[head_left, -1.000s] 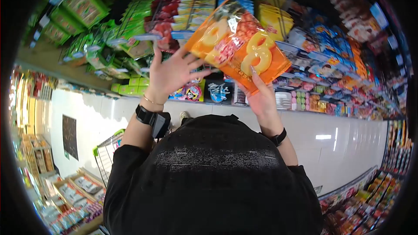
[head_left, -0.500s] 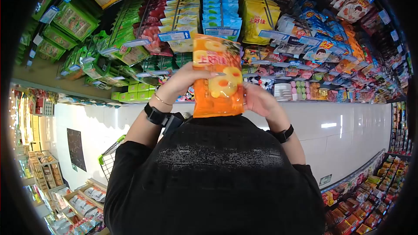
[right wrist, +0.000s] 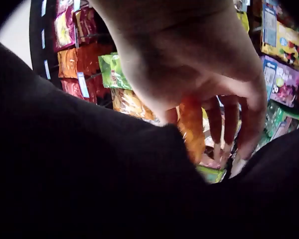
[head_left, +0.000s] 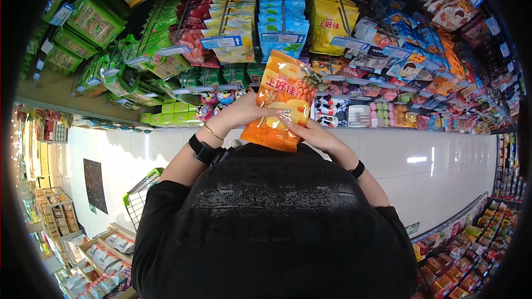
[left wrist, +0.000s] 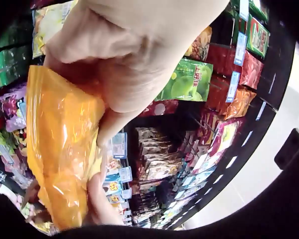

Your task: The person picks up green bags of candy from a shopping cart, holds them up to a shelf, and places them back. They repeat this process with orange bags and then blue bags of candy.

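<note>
Both hands hold one glossy orange candy bag (head_left: 281, 88) in front of the person's chest. Its front, printed with a pineapple and yellow rings, faces the head camera, and its top leans slightly right. My left hand (head_left: 239, 112) grips the bag's left side, thumb across the front and fingers hidden behind. At the lower right edge my right hand (head_left: 323, 134) pinches it, thumb on the front. The left wrist view shows the bag's plain orange back (left wrist: 65, 144) beneath the left palm. In the right wrist view, dark cloth covers much of the scene below the right hand (right wrist: 189, 64).
Ahead, hooks carry rows of bags: yellow bags (head_left: 333, 25), blue bags (head_left: 281, 19) and green bags (head_left: 166, 58). White round packs (head_left: 360, 116) stand on the low shelf. A shopping cart (head_left: 141, 199) is at the left on the pale floor (head_left: 410, 171). More goods (head_left: 465, 254) lie behind right.
The bag has come down from the right hand toward the chest and turned to show its front. The left hand, earlier spread, now grips it; the right hand released it briefly and pinches it again.
</note>
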Action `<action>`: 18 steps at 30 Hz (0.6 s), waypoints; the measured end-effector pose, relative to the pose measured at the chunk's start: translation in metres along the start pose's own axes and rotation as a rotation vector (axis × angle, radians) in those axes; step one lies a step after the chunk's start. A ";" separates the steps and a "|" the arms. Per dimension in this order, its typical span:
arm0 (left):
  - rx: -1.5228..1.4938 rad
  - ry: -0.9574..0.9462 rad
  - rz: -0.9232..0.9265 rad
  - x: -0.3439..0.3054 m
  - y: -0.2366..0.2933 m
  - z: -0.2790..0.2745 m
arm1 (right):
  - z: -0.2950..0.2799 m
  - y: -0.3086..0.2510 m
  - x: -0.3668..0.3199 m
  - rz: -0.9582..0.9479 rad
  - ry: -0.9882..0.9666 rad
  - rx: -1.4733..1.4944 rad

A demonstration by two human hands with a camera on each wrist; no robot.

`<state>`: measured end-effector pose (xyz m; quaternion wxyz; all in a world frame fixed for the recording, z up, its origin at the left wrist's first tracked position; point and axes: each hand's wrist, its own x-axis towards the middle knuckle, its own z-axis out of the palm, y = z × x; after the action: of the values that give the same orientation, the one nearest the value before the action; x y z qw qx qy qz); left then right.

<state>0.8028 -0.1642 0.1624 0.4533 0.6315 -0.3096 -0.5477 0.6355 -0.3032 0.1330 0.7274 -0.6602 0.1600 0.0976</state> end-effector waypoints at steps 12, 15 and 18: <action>0.038 -0.028 0.142 -0.009 0.009 -0.005 | -0.010 0.019 0.002 -0.271 0.038 0.194; -0.004 0.036 0.170 -0.013 0.011 -0.003 | -0.011 0.005 0.002 -0.308 0.136 0.258; -0.132 -0.025 0.258 -0.021 0.009 -0.006 | -0.011 0.003 0.006 -0.264 0.154 0.297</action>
<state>0.8053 -0.1476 0.1787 0.5565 0.5483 -0.3570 -0.5121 0.6391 -0.3145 0.1269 0.8088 -0.5664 0.1398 -0.0742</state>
